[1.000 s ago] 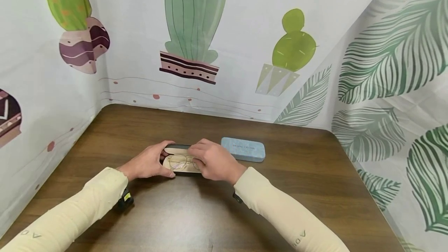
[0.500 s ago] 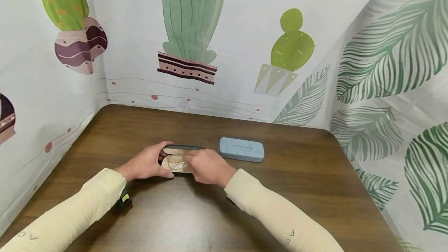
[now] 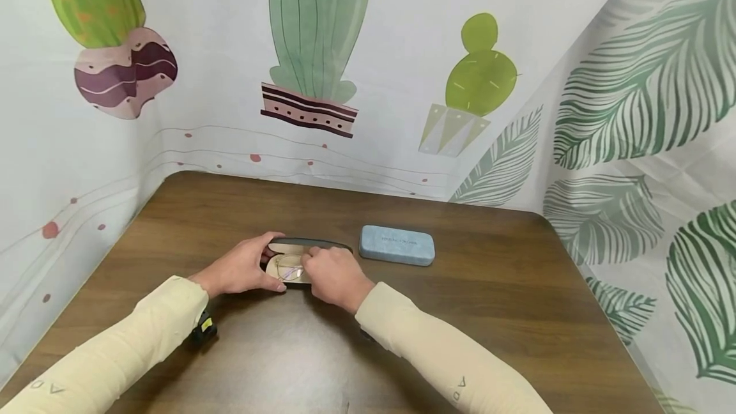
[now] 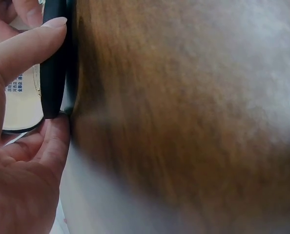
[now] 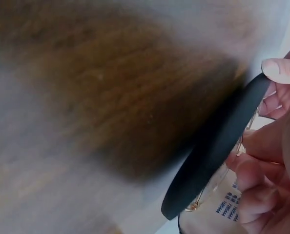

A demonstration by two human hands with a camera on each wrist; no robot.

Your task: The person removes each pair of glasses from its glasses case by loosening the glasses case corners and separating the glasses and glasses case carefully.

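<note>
An eyeglass case [image 3: 310, 241] with a dark shell and cream lining stands with its lid up on the table. My left hand [image 3: 244, 267] grips its left end, thumb on the front edge and fingers behind. Inside lie thin gold-rimmed eyeglasses [image 3: 289, 268]; the left lens shows. My right hand [image 3: 336, 276] reaches into the case and pinches the glasses near their middle, hiding the right lens. In the right wrist view, curled fingertips [image 5: 250, 170] touch the gold frame behind the case's dark edge [image 5: 218, 146]. Blue printed text [image 4: 15, 87] on a pale surface shows inside, in the left wrist view.
Behind and to the right of the hands, a closed light-blue eyeglass case [image 3: 397, 245] lies on the brown wooden table [image 3: 489, 312]. White cloth walls [image 3: 218, 69] printed with cacti and leaves enclose the table's back and sides.
My right hand has shifted left along the case, from the right lens to the middle of the glasses, uncovering the case's right end. My left hand keeps its grip.
</note>
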